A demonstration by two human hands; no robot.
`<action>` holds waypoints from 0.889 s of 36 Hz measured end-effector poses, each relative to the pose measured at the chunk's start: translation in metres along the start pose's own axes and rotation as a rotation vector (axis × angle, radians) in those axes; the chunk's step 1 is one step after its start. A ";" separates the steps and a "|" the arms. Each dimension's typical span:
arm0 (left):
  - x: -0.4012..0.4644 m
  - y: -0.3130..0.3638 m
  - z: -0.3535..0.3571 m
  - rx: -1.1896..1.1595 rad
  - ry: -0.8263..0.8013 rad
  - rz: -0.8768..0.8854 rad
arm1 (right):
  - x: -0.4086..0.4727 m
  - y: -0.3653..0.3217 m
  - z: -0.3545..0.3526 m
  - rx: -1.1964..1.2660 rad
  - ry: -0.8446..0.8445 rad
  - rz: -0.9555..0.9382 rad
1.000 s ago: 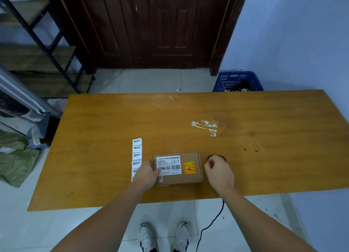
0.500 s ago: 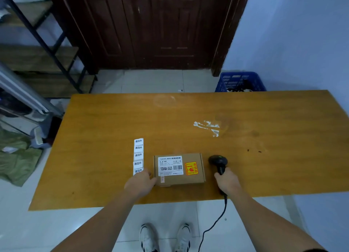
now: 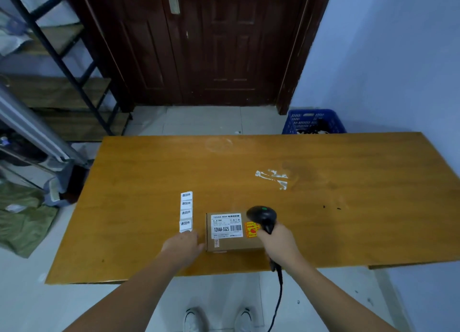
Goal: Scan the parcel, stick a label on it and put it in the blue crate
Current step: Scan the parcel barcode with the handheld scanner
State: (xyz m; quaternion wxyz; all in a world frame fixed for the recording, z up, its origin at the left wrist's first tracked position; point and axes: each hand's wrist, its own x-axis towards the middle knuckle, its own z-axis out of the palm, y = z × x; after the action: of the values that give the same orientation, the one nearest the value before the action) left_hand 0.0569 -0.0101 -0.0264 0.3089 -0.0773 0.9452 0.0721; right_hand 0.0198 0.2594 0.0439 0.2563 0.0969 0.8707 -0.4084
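Note:
A small brown cardboard parcel with a white barcode label and an orange sticker lies near the front edge of the wooden table. My left hand rests against the parcel's left side, fingers curled at its lower corner. A black corded barcode scanner is gripped in my right hand; its head hovers over the parcel's right part. A strip of white labels lies just left of the parcel. The blue crate stands on the floor behind the table's far right edge.
Torn white tape residue is stuck on the table's middle right. A dark wooden door is behind. Metal shelving and a green cloth are at the left. The scanner's cable hangs down past the front edge.
My right hand has picked the scanner up from the table right of the parcel and brought it left over the parcel's top. My left hand stays at the parcel's left side.

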 end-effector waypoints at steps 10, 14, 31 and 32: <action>-0.006 -0.006 -0.001 0.071 0.010 0.031 | -0.016 -0.008 0.029 -0.112 -0.076 0.068; -0.007 -0.004 -0.003 0.084 0.014 0.038 | -0.019 -0.012 0.032 -0.101 -0.083 0.064; 0.000 -0.006 0.001 0.056 0.034 0.028 | -0.017 -0.008 0.028 -0.066 -0.076 0.112; -0.001 -0.006 0.001 0.057 0.032 0.029 | -0.016 -0.006 0.027 -0.073 -0.071 0.109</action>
State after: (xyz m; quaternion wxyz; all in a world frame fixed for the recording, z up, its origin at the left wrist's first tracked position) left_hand 0.0590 -0.0154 -0.0272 0.2947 -0.0559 0.9527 0.0482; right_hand 0.0405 0.2352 0.0419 0.3125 0.1203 0.8688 -0.3647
